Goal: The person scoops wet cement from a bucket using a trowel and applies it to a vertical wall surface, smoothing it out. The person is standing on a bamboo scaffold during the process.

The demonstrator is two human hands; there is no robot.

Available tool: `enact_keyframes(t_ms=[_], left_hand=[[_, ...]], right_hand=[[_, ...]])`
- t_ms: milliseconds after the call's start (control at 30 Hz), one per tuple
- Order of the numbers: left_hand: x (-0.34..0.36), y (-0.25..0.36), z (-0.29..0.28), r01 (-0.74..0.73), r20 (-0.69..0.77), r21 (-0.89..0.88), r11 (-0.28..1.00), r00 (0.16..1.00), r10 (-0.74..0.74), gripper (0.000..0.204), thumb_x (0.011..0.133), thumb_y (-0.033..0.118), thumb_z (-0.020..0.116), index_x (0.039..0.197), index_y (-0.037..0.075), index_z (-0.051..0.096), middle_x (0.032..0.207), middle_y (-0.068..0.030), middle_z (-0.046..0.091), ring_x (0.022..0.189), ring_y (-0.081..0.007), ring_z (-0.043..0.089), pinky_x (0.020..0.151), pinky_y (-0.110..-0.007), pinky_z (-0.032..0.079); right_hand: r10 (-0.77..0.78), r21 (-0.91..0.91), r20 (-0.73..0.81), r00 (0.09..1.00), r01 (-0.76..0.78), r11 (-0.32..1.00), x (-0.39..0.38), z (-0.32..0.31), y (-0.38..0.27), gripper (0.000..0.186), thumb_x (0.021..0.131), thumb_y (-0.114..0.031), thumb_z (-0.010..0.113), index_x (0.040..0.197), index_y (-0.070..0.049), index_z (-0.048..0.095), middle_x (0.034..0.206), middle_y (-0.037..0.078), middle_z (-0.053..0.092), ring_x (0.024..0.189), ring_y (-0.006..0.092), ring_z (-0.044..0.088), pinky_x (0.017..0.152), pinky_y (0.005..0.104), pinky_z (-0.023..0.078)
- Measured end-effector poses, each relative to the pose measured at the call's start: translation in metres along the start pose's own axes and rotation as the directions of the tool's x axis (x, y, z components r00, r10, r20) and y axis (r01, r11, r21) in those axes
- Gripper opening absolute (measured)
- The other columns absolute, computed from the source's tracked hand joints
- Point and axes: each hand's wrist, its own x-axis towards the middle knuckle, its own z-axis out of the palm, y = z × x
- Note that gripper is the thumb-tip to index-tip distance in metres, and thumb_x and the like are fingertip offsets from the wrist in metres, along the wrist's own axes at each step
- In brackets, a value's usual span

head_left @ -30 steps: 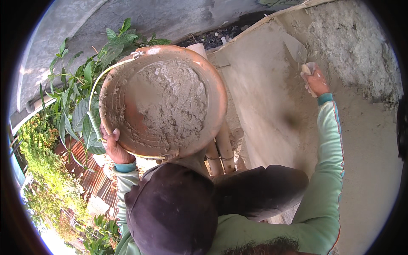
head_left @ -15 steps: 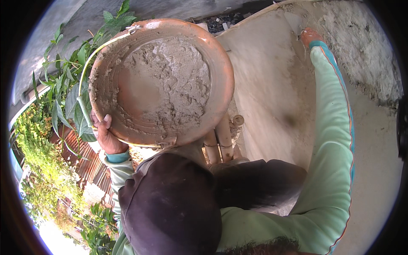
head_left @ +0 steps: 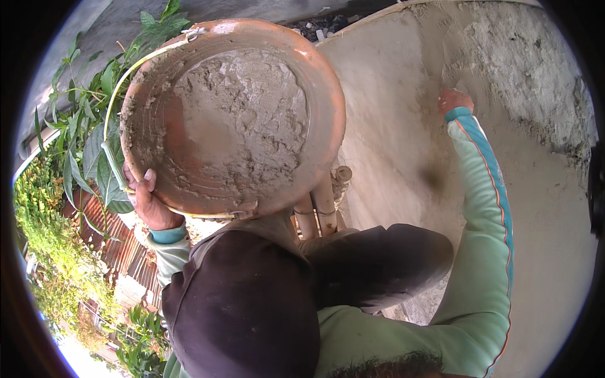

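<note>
My left hand point(head_left: 154, 205) grips the lower left rim of an orange-brown bucket point(head_left: 333, 107), thumb over the edge. The bucket tilts so its mouth shows; wet grey mortar point(head_left: 265, 120) lines it. Its pale wire handle with a green grip point(head_left: 113, 165) hangs along the left rim. On the right, my right arm stretches out to a cement-coated wall point(head_left: 391, 82). My right hand point(head_left: 455, 101) is closed in a fist close to that surface. A flat grey trowel blade showed beyond it half a second ago; now the tool is mostly hidden.
Bamboo poles point(head_left: 324, 205) stand below the bucket, by my dark-trousered knee point(head_left: 391, 261). Rough, lumpy plaster point(head_left: 535, 69) covers the upper right. Leafy plants point(head_left: 94, 151) crowd the left, with a rusty corrugated roof point(head_left: 129, 249) lower down. A dark cap point(head_left: 242, 309) blocks the lower middle.
My right hand has moved down along the wall, toward me, and the trowel blade has dropped from sight. The bucket and my left hand have shifted slightly left in the picture.
</note>
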Motion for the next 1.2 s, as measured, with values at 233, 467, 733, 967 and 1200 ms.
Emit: enact_keyframes(t_ms=[233, 467, 733, 967, 1200], left_hand=[[0.002, 0.0, 0.0, 0.027, 0.016, -0.071, 0.997, 1.0, -0.026, 0.062, 0.088, 0.011, 0.056, 0.147, 0.003, 0.04, 0.137, -0.0152, 0.053, 0.123, -0.029, 0.054, 0.108, -0.044, 0.041], [0.005, 0.001, 0.001, 0.031, 0.079, -0.077, 0.997, 0.997, -0.025, 0.06, 0.087, 0.008, 0.056, 0.145, 0.002, 0.041, 0.138, -0.0145, 0.052, 0.124, -0.0286, 0.053, 0.109, -0.043, 0.04], [0.001, -0.004, -0.005, 0.038, 0.018, -0.089, 0.995, 0.999, -0.036, 0.059, 0.09, 0.009, 0.055, 0.147, 0.004, 0.04, 0.139, -0.0152, 0.052, 0.126, -0.0308, 0.052, 0.109, -0.046, 0.041], [0.003, 0.0, 0.005, 0.043, 0.032, -0.127, 0.991, 0.999, -0.04, 0.06, 0.087, 0.008, 0.058, 0.145, 0.001, 0.043, 0.139, -0.0147, 0.052, 0.126, -0.0278, 0.051, 0.112, -0.042, 0.037], [0.003, 0.001, 0.0, 0.074, 0.047, -0.07, 0.995, 0.996, -0.071, 0.063, 0.086, 0.01, 0.059, 0.146, 0.002, 0.042, 0.14, -0.0149, 0.051, 0.126, -0.0296, 0.051, 0.111, -0.042, 0.038]], right_hand=[[0.03, 0.144, -0.319, 0.947, 0.017, 0.989, 0.039, -0.056, 0.026, 0.037, 0.101, -0.029, 0.042, 0.124, -0.01, 0.064, 0.125, 0.016, 0.068, 0.117, 0.0363, 0.064, 0.095, 0.0486, 0.054], [0.106, 0.199, 0.055, 0.993, -0.115, 0.973, 0.029, 0.065, 0.0, 0.042, 0.1, -0.03, 0.043, 0.137, -0.015, 0.055, 0.135, 0.013, 0.063, 0.126, 0.0335, 0.06, 0.103, 0.0517, 0.049], [0.018, 0.095, 0.083, 0.996, -0.026, 0.995, 0.019, 0.049, -0.014, 0.038, 0.097, -0.028, 0.05, 0.13, -0.014, 0.062, 0.13, 0.012, 0.066, 0.122, 0.0303, 0.063, 0.098, 0.0471, 0.054], [0.094, 0.284, -0.129, 0.987, -0.053, 0.957, 0.047, 0.051, 0.002, 0.038, 0.102, -0.032, 0.039, 0.128, -0.015, 0.061, 0.129, 0.015, 0.066, 0.121, 0.0353, 0.063, 0.099, 0.0488, 0.053], [0.087, 0.274, 0.187, 0.978, -0.137, 0.952, -0.005, 0.175, -0.012, 0.042, 0.101, -0.03, 0.039, 0.137, -0.016, 0.056, 0.139, 0.012, 0.061, 0.125, 0.034, 0.06, 0.104, 0.0477, 0.049]])
